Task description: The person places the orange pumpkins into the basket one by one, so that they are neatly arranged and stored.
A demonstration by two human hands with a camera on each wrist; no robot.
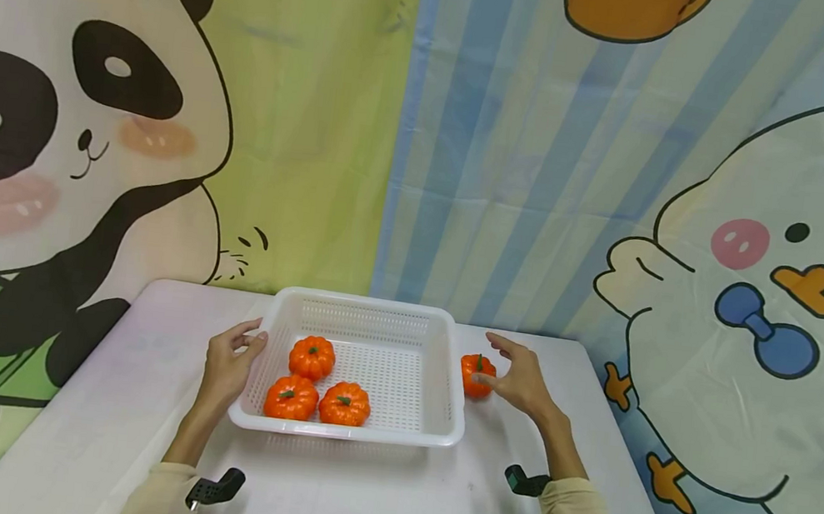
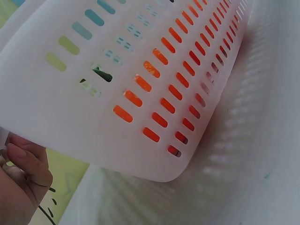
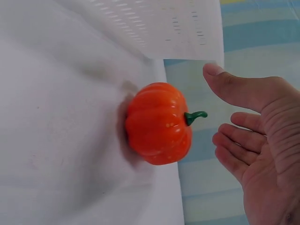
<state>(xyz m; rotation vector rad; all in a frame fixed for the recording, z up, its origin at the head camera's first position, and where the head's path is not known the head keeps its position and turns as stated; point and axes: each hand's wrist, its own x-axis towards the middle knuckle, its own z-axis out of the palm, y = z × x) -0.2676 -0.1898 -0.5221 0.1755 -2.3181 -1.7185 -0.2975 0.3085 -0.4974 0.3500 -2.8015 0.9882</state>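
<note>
A white perforated basket (image 1: 437, 377) stands in the middle of the white table (image 1: 104, 392). In it lie three orange toy pumpkins: one further back (image 1: 312, 357) and two at the front (image 1: 291, 398) (image 1: 345, 403). A fourth pumpkin (image 1: 477, 375) sits on the table just outside the basket's right wall. My right hand (image 1: 513, 372) is spread open beside this pumpkin (image 3: 158, 124), palm toward it with a small gap between. My left hand (image 1: 248, 339) touches the basket's left rim, and its fingers (image 2: 26, 171) lie loosely bent against the outer wall (image 2: 93, 117).
The table ends at a cloth backdrop with a cartoon panda (image 1: 56, 127) on the left and a duck (image 1: 768, 311) on the right. A black camera mount sits on each wrist (image 1: 214, 489) (image 1: 526, 480). Bare tabletop lies in front of the basket.
</note>
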